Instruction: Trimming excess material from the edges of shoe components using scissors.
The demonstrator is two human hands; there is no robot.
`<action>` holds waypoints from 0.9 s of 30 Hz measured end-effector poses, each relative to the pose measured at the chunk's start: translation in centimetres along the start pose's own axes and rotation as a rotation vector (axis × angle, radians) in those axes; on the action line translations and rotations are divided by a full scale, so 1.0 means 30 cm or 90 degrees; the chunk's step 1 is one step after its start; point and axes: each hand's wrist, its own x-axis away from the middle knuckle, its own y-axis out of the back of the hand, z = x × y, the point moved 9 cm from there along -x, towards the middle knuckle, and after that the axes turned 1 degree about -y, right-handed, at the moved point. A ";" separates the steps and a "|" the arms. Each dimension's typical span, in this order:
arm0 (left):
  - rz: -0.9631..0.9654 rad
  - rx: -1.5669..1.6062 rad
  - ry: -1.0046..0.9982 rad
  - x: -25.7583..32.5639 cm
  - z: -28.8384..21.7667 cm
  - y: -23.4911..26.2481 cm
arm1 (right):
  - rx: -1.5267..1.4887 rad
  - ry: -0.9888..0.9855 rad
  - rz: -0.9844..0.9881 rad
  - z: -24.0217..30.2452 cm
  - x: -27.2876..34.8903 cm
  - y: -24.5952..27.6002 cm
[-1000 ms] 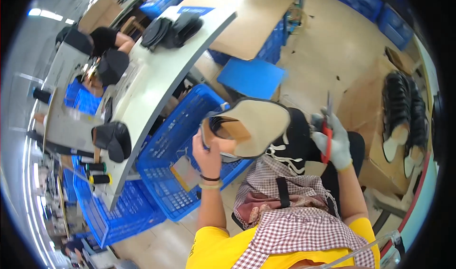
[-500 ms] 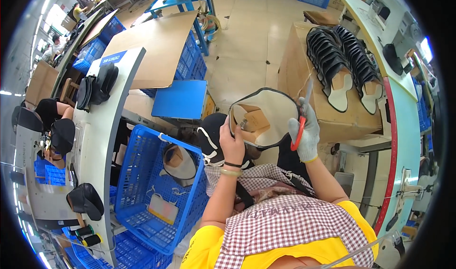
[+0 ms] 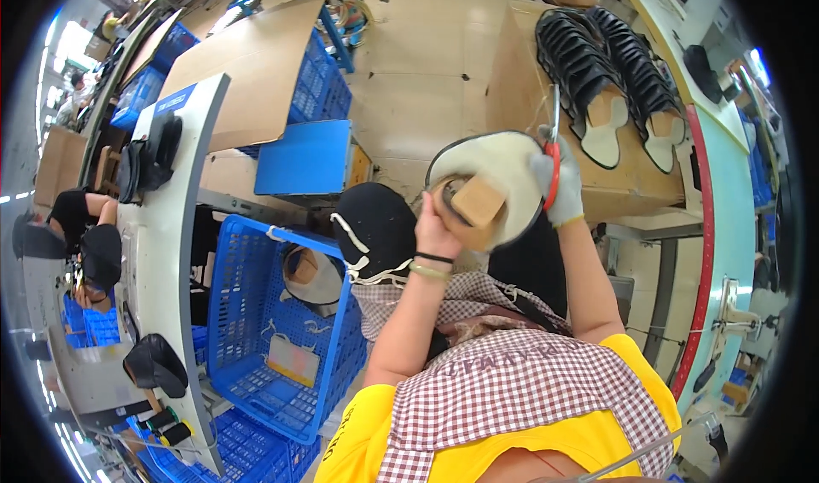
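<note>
In front of my lap I hold a shoe upper (image 3: 495,154), its cream lining showing, with a tan lining piece and a dark edge. My left hand (image 3: 440,229) is closed on its near left side, the fingertips partly hidden behind it. A pale work glove covers my right hand (image 3: 561,194), which grips red-handled scissors (image 3: 553,174) with the blades pointing away from me. The gloved fingers also meet the upper's right edge; whether they pinch it I cannot make out. Motion blurs the tan part of the upper.
Rows of nested black shoe uppers (image 3: 580,65) lie on a cardboard-covered stand (image 3: 512,82), far right. A blue crate (image 3: 223,312) at my left holds another upper (image 3: 314,280). A white workbench (image 3: 166,253) stands farther left; a blue box (image 3: 303,159) sits ahead.
The shoe upper has turned and tilted in my hands. My left hand has shifted slightly right, and the scissors have swung more upright. The whole view has shifted a little.
</note>
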 end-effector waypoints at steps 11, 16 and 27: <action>0.194 -0.763 -0.414 0.033 -0.104 0.113 | 0.281 -0.067 -0.056 -0.132 -0.072 0.212; 0.349 -1.182 -0.702 0.125 0.054 0.049 | 0.379 -0.009 -0.025 -0.051 -0.107 0.074; 0.085 -0.681 -0.245 0.035 -0.034 0.133 | 0.192 -0.186 0.064 0.064 0.102 -0.030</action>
